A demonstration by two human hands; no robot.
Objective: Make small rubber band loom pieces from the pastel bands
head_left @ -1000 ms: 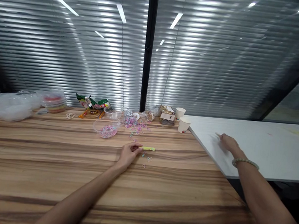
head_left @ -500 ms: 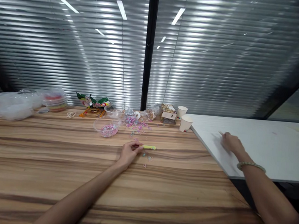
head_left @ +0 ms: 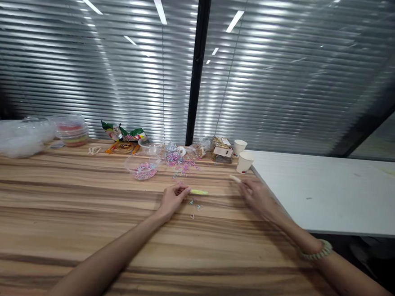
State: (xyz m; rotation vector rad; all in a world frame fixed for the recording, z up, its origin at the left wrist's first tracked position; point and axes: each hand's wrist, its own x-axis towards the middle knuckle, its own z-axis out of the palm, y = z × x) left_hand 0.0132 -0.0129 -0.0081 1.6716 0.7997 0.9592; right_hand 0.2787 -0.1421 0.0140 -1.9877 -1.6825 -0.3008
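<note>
My left hand (head_left: 172, 200) is closed on one end of a thin yellow stick (head_left: 199, 192), whose other end points right, low over the wooden table. Just below the stick lie a few tiny coloured loops (head_left: 199, 207). Over the table to the right is my right hand (head_left: 258, 198), slightly blurred, its fingers closed on a short pale stick (head_left: 235, 179) that juts out to the left. A clear plastic bowl (head_left: 128, 165) of small pink and blue pieces stands beyond my left hand, with more pieces (head_left: 182, 167) scattered beside it.
Two paper cups (head_left: 244, 163) stand at the back, near a small box (head_left: 223, 151). Snack packets (head_left: 125, 135), stacked lidded tubs (head_left: 72, 131) and plastic bags (head_left: 18, 137) line the window side. A white table (head_left: 336, 194) adjoins on the right.
My right hand has moved left from above the white table to above the wooden one, with the pale stick in its fingers. The left hand still holds the yellow stick in nearly the same place.
</note>
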